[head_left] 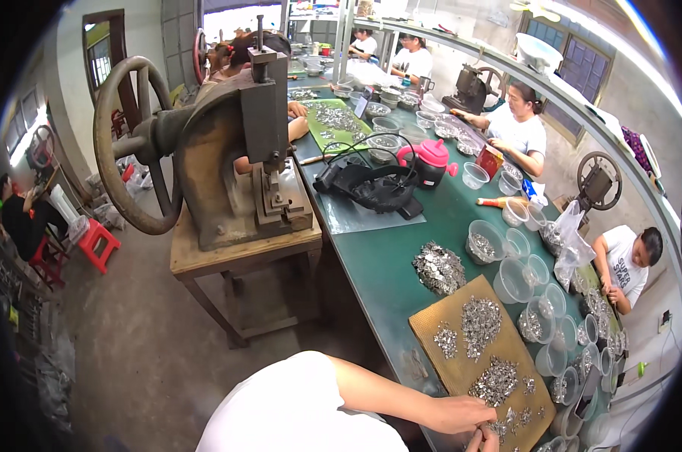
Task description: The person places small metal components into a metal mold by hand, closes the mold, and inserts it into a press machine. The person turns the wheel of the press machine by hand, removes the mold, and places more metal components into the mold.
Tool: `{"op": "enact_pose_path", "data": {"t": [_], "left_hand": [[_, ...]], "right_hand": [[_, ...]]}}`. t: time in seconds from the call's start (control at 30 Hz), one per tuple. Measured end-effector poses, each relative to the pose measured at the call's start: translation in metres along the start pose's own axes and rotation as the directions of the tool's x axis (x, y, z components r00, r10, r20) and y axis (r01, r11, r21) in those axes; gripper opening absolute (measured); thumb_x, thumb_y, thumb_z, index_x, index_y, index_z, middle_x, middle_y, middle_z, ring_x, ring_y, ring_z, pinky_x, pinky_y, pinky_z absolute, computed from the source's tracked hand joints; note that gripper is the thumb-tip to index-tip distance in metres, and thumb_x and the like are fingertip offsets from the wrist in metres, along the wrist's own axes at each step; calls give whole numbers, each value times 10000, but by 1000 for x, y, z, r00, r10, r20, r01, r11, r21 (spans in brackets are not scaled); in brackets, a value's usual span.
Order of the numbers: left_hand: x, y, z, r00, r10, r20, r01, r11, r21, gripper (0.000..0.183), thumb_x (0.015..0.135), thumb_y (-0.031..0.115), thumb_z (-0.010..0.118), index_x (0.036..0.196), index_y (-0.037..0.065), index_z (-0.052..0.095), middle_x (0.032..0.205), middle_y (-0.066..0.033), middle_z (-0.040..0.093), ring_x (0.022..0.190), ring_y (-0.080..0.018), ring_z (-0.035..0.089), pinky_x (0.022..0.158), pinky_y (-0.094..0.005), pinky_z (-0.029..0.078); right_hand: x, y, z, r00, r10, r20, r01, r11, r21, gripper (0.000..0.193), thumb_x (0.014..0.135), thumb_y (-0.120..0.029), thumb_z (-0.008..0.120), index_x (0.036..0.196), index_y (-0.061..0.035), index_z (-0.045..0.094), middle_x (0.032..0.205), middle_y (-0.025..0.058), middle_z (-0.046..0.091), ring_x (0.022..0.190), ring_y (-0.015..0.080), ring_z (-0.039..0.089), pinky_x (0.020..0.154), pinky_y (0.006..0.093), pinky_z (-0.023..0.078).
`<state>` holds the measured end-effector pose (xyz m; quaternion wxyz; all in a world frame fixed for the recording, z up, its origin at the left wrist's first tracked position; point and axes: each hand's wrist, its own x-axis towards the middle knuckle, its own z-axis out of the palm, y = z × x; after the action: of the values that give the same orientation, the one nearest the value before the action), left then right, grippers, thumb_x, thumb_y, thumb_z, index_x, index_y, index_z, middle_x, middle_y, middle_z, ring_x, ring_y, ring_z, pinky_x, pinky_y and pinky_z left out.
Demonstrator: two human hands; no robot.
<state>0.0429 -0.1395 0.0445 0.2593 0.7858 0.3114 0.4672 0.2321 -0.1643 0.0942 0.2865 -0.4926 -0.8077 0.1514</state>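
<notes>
At the lower right, my left hand (461, 414) reaches over the near end of a golden-brown textured board (437, 368), its fingers bent and closed. My right hand (483, 439) meets it at the lower edge, partly cut off, fingertips pressed together. Whatever the fingers hold is too small or hidden to make out. Just beyond my hands lies a pile of small silvery metal pieces (496, 381), with little clusters of the same pieces (523, 416) beside it. Farther up the board are a longer heap (480, 325) and a smaller one (445, 340).
A bigger metal heap (439, 268) sits on the green table (371, 260). Clear plastic bowls (513, 280) crowd the board's right side. Beyond are a black strapped item (375, 188) and a pink-lidded jug (431, 162). A hand press (228, 151) stands left; co-workers (518, 124) sit across.
</notes>
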Motion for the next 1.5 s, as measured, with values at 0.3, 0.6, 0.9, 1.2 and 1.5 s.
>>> {"op": "enact_pose_path", "data": {"t": [0.3, 0.6, 0.9, 1.2, 1.5], "left_hand": [[-18, 12, 9, 990, 135, 43, -142, 961, 238, 364, 885, 124, 697, 1200, 35, 537, 998, -120, 570, 979, -317, 576, 801, -419, 497], [-48, -16, 68, 981, 92, 170, -108, 990, 86, 321, 861, 107, 704, 1167, 46, 632, 1212, -176, 592, 1148, -383, 554, 933, -486, 481], [8, -114, 29, 1000, -20, 9, 18, 980, 196, 369, 796, 40, 776, 1157, 48, 701, 1075, -118, 664, 1037, -353, 616, 908, -456, 498], [14, -117, 24, 995, -89, 53, 81, 987, 136, 388, 808, 43, 795, 1178, 42, 677, 1071, -118, 660, 1038, -344, 613, 904, -445, 501], [18, -122, 22, 994, -90, 58, 82, 988, 131, 396, 799, 40, 789, 1178, 45, 676, 1084, -114, 666, 1038, -339, 612, 906, -443, 495]], "right_hand": [[-24, 9, -1, 999, 26, 26, -25, 999, -48, 261, 1010, -188, 631, 1185, -7, 699, 1108, 197, 733, 1021, 375, 700, 910, 428, 540], [-92, 32, -22, 972, 233, 31, -233, 972, -13, 226, 1020, -182, 614, 1153, -15, 690, 1093, 203, 715, 1017, 364, 696, 914, 407, 534], [41, 122, 60, 998, 61, 3, -61, 983, 173, 91, 947, -48, 655, 1037, -38, 652, 1052, 125, 717, 977, 354, 675, 862, 411, 530], [53, 120, 66, 994, -111, -23, 112, 993, 42, 131, 896, -46, 702, 1013, -49, 643, 1045, 86, 715, 959, 313, 664, 885, 427, 494], [59, 118, 74, 982, -186, -26, 183, 979, -93, 182, 860, -49, 725, 1019, -43, 637, 1049, 85, 700, 948, 295, 664, 892, 427, 508]]}}
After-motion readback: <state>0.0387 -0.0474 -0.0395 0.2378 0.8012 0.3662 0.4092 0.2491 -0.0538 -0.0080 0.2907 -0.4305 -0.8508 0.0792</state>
